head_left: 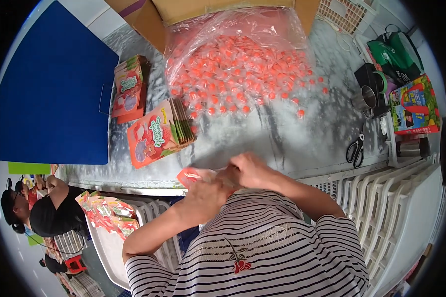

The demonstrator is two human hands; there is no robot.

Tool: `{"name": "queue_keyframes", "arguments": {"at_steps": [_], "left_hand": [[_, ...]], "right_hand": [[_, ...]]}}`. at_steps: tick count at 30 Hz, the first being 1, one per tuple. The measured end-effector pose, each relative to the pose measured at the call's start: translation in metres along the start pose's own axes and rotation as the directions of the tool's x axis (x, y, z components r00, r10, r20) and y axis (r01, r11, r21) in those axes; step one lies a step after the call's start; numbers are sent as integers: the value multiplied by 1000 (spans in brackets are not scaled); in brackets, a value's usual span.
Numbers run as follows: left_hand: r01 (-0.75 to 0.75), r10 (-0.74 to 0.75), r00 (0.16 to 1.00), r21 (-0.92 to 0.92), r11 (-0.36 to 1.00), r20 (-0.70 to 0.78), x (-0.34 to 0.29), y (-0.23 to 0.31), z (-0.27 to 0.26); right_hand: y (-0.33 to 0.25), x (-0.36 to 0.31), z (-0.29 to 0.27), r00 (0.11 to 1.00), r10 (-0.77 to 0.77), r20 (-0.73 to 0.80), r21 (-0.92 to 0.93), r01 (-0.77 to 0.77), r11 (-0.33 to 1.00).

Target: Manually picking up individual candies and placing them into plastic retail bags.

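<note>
While the left hand (203,198) and right hand (252,167) grip a pouch (189,176), candies (233,74) litter a table (312,136) near crates (381,218).

A white top (282,260) with dark stripes is covering the torso, its short sleeves (146,273) carrying the same pattern. Beige script-like decoration (270,239) is crossing the chest, joining a dark-stemmed red rose (242,267). Both hands (206,194) are showing bare.

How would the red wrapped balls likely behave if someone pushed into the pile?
The balls would probably scatter rather than shift as one mass, since they lie loose, with several already apart at the right edge. Each is likely light, being small beside the pouches. They may roll only briefly: round, but wrapped in crinkled clear film.
</note>
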State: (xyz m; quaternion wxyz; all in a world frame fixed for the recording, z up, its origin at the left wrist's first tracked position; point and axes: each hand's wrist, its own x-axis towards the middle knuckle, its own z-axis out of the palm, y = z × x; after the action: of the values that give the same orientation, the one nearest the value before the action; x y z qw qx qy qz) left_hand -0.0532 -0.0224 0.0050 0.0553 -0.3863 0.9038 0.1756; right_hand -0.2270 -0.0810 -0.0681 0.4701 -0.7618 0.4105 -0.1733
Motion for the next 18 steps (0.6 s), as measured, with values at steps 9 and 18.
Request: {"name": "queue_keyframes", "arguments": {"at_steps": [9,18], "left_hand": [[10,-19,999,-219,976,-39,1,1,-8],[159,-216,936,-213,964,-278,-4,11,1]], "right_hand": [[28,13,-31,991,-28,128,221,-1,975],[123,77,-88,889,-189,-417,-554,-84,829]]}}
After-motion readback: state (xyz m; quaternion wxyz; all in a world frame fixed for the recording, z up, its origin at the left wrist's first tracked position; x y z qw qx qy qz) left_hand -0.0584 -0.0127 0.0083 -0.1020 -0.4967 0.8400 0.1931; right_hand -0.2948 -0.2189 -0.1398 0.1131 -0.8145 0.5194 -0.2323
